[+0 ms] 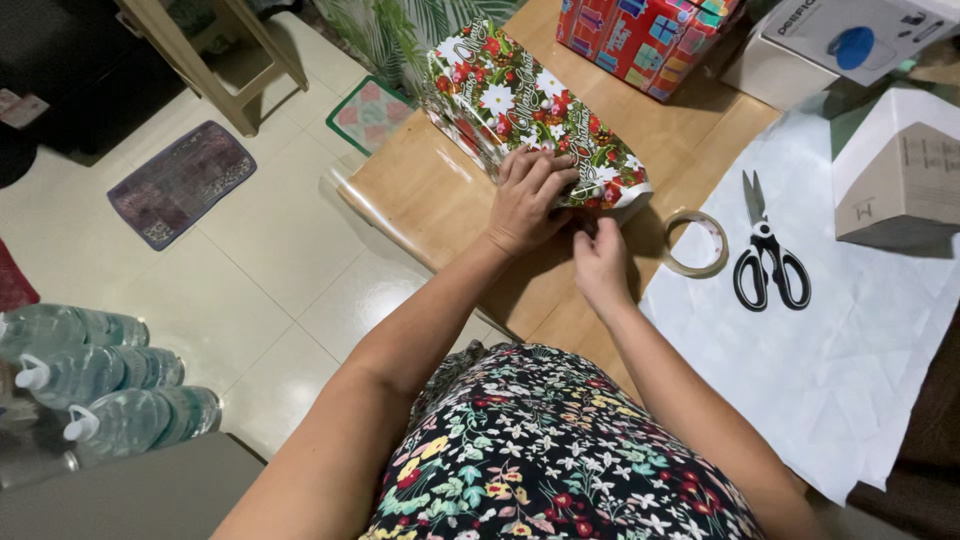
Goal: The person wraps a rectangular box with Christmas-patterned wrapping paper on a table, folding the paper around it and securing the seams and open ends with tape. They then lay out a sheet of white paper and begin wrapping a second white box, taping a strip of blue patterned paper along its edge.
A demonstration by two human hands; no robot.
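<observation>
While flat on top: left hand (527,198), fingers spread, presses glossy floral-wrapped box (520,110)
Right hand (600,255): fingers pinch its folded paper end
Nearby: clear tape ring (695,243), black scissors (765,248), wooden tabletop (420,190)

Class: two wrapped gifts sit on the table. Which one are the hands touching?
The floral-patterned gift, under the left hand and right hand. The red one sits untouched farther back.

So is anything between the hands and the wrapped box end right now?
Nothing visible. The left hand lies flat on the floral-wrapped box, and the right hand touches its near end. The tape roll and scissors lie off to the right.
</observation>
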